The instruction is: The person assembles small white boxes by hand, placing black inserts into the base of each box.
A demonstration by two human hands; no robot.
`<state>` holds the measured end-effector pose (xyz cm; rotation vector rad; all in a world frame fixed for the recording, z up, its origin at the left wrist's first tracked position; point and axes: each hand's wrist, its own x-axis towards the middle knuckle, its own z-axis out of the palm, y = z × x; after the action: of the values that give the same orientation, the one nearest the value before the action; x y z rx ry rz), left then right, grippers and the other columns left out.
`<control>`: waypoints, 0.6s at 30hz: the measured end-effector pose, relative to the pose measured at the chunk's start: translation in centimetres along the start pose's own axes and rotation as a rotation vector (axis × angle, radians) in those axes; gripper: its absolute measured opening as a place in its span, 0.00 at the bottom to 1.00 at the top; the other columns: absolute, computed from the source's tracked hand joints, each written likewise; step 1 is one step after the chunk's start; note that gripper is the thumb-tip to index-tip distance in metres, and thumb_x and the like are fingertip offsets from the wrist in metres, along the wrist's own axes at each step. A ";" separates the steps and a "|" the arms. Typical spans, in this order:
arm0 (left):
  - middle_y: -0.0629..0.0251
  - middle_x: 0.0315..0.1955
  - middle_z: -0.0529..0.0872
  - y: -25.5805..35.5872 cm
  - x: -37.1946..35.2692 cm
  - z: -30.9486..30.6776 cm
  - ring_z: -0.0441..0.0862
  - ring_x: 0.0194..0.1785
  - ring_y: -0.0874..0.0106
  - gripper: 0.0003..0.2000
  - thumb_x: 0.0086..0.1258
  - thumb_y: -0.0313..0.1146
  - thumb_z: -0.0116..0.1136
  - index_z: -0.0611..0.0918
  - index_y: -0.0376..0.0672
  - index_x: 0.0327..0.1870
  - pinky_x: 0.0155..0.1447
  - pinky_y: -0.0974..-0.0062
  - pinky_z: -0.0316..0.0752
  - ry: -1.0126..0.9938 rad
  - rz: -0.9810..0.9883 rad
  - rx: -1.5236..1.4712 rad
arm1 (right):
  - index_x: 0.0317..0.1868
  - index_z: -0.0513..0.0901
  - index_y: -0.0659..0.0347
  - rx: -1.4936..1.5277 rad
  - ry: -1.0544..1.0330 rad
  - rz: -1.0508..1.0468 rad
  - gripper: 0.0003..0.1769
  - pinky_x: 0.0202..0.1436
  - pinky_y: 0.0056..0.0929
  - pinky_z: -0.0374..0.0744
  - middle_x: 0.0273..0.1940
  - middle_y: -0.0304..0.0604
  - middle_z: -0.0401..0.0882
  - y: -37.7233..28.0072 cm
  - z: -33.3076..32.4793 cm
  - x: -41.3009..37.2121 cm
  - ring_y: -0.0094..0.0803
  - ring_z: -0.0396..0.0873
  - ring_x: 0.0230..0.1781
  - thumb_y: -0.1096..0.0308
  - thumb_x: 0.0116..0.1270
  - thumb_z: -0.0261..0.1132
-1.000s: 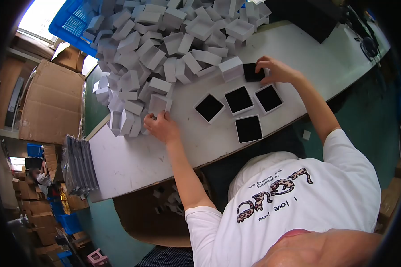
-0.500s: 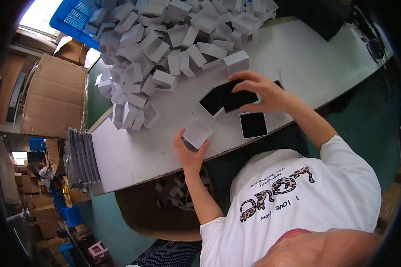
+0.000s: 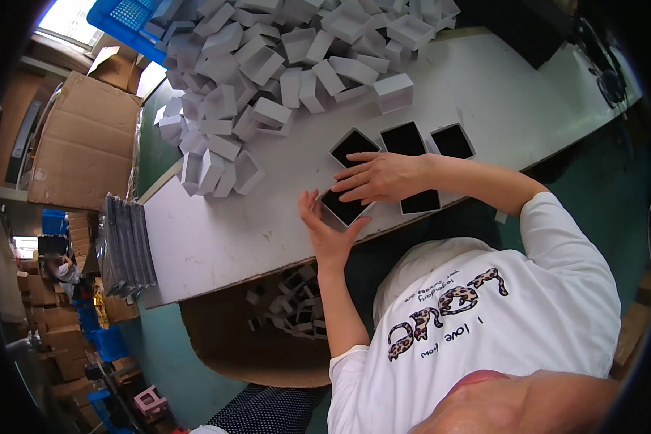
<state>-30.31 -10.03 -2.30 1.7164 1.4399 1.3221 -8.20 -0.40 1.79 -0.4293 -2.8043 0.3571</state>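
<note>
Work box: we have the white box (image 3: 333, 216) flat near the table's front edge, black insert (image 3: 349, 210) inside it, between both hands.
Left hand: our left hand (image 3: 330, 242) brackets the box's near-left side; fingers at the left corner, thumb by the near edge, spread wide apart. We can't tell if they pinch the walls.
Right hand: our right hand (image 3: 390, 176) comes across from the right, palm down, fingers extended and parted, curled around nothing. Fingertips lie over the insert's far side; we can't tell how hard they press.
Other boxes: we count four more with black tops: one (image 3: 354, 146) just beyond the right hand, one (image 3: 403, 139) beside it, one (image 3: 453, 142) further right, one (image 3: 420, 202) partly under the right forearm.
Pile: loose white boxes (image 3: 289, 76) heap across the far left, well apart from our fingers.
Table: white top (image 3: 210, 242); a grey wrapped stack (image 3: 128, 249) stands at its left end.
Below: open carton (image 3: 253, 365) with small pieces inside.
</note>
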 end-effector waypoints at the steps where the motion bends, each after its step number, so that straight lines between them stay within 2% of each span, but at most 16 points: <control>1: 0.51 0.73 0.71 0.0 0.1 -0.1 0.71 0.76 0.53 0.57 0.50 0.42 0.90 0.61 0.47 0.80 0.80 0.53 0.69 -0.027 0.035 0.070 | 0.69 0.82 0.52 -0.035 -0.013 -0.005 0.25 0.89 0.53 0.54 0.77 0.38 0.75 -0.1 0.2 -0.2 0.40 0.65 0.83 0.56 0.76 0.67; 3: 0.53 0.72 0.72 0.1 0.3 -0.4 0.72 0.75 0.52 0.50 0.51 0.43 0.89 0.71 0.45 0.76 0.76 0.54 0.72 -0.079 0.104 0.212 | 0.69 0.82 0.51 -0.103 -0.041 -0.017 0.24 0.90 0.54 0.52 0.75 0.37 0.78 -0.4 0.1 -0.4 0.39 0.65 0.83 0.57 0.76 0.67; 6: 0.55 0.72 0.73 -0.7 -0.1 -0.3 0.73 0.74 0.51 0.37 0.52 0.43 0.88 0.84 0.42 0.64 0.72 0.54 0.75 -0.150 0.111 0.314 | 0.68 0.83 0.51 -0.111 0.052 0.084 0.23 0.88 0.54 0.57 0.70 0.39 0.82 -1.3 -2.1 -1.3 0.40 0.69 0.80 0.58 0.75 0.68; 9: 0.52 0.73 0.72 -0.1 0.2 -0.4 0.75 0.73 0.50 0.31 0.53 0.43 0.87 0.88 0.41 0.58 0.71 0.54 0.76 -0.141 0.142 0.317 | 0.66 0.84 0.52 -0.075 0.336 0.332 0.23 0.81 0.53 0.66 0.65 0.42 0.85 -1.9 -5.5 -5.1 0.44 0.74 0.74 0.59 0.73 0.71; 11: 0.50 0.74 0.70 0.3 0.4 -0.6 0.73 0.74 0.49 0.32 0.56 0.47 0.85 0.87 0.42 0.61 0.72 0.50 0.74 -0.157 0.145 0.353 | 0.72 0.80 0.51 -0.124 0.437 0.502 0.36 0.72 0.51 0.72 0.63 0.45 0.82 -2.4 -6.7 -9.2 0.46 0.76 0.68 0.59 0.64 0.78; 14: 0.48 0.75 0.68 2.2 1.9 -0.4 0.68 0.77 0.48 0.33 0.61 0.54 0.80 0.86 0.45 0.63 0.76 0.43 0.66 -0.118 0.224 0.421 | 0.74 0.78 0.53 -0.164 0.342 0.778 0.43 0.71 0.46 0.73 0.60 0.47 0.81 -4.2 -7.2 -12.8 0.47 0.76 0.64 0.50 0.60 0.82; 15: 0.48 0.75 0.67 2.7 2.7 0.0 0.67 0.78 0.48 0.33 0.63 0.56 0.78 0.85 0.45 0.64 0.77 0.41 0.63 -0.099 0.266 0.445 | 0.74 0.78 0.53 -0.168 0.289 0.814 0.45 0.71 0.46 0.73 0.59 0.47 0.80 -4.7 -7.2 -13.1 0.47 0.76 0.64 0.49 0.59 0.82; 16: 0.48 0.77 0.66 2.7 3.6 0.5 0.62 0.81 0.48 0.37 0.65 0.63 0.73 0.82 0.49 0.70 0.80 0.37 0.53 -0.135 0.330 0.512 | 0.75 0.77 0.53 -0.171 0.238 0.851 0.47 0.70 0.45 0.73 0.59 0.47 0.79 -5.3 -7.2 -13.3 0.47 0.76 0.63 0.48 0.58 0.83; 18: 0.47 0.78 0.65 4.4 5.0 2.6 0.62 0.81 0.47 0.40 0.64 0.64 0.73 0.79 0.50 0.73 0.81 0.37 0.51 -0.225 0.371 0.502 | 0.76 0.76 0.53 -0.132 0.154 0.908 0.48 0.69 0.44 0.74 0.57 0.47 0.79 -5.5 -7.1 -13.3 0.46 0.77 0.61 0.47 0.57 0.83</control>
<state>-26.39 -6.19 2.23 2.4694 1.4475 0.9354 4.80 -8.42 6.79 -1.6699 -2.3191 0.2872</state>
